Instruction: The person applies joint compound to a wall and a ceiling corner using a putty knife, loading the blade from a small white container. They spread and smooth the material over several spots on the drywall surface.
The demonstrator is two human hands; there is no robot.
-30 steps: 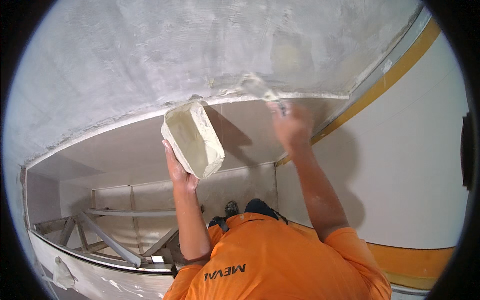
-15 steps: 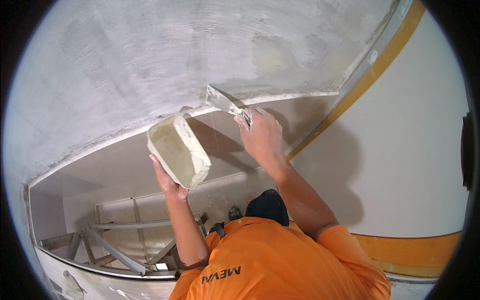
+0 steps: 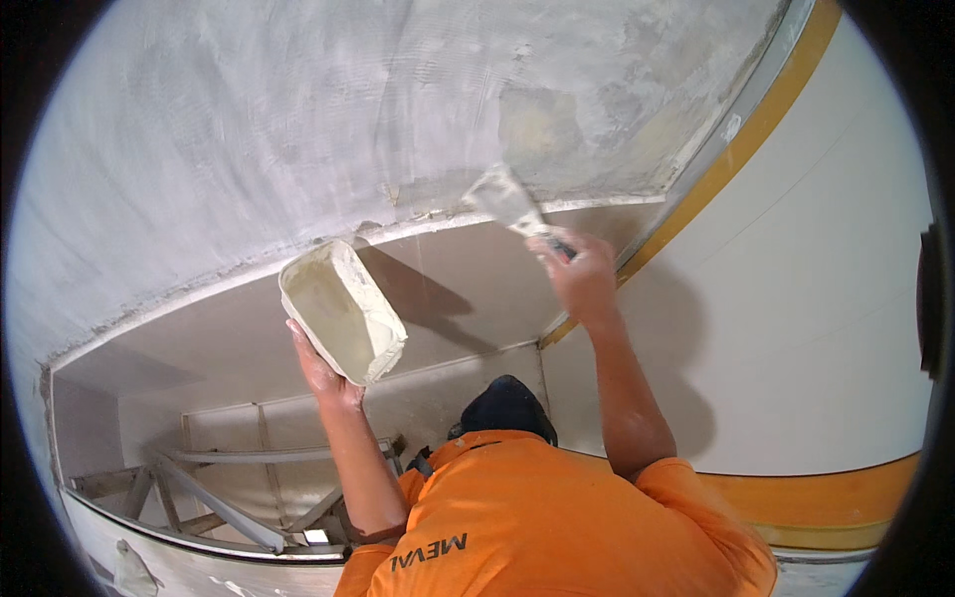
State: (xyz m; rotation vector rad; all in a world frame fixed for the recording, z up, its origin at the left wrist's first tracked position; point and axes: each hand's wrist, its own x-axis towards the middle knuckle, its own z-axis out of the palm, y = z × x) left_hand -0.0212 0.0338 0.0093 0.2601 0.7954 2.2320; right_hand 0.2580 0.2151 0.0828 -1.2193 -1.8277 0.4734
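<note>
My left hand (image 3: 323,373) grips a rectangular off-white plastic tub (image 3: 328,308) from its near-left side. The tub is tilted so that its inside shows. Thick pale putty (image 3: 384,333) coats its right edge. To the right, my right hand (image 3: 585,274) is closed round the dark handle of a putty knife (image 3: 504,202). Pale putty smears the blade, which motion blurs. It points up and left, over the lower edge of a large grey-white skimmed surface (image 3: 298,129). I cannot tell whether the blade touches that surface.
A white edge strip (image 3: 234,274) borders the surface, with a smooth panel (image 3: 249,323) below it. Grey metal bars (image 3: 224,502) stand at lower left. A yellow-brown band (image 3: 721,164) runs down the right, beside a white panel (image 3: 816,298). A whitish rag-like thing (image 3: 132,570) hangs at lower left.
My right hand and the putty knife have moved right, away from the tub. The tub and my left hand have shifted slightly left and down in the view.
</note>
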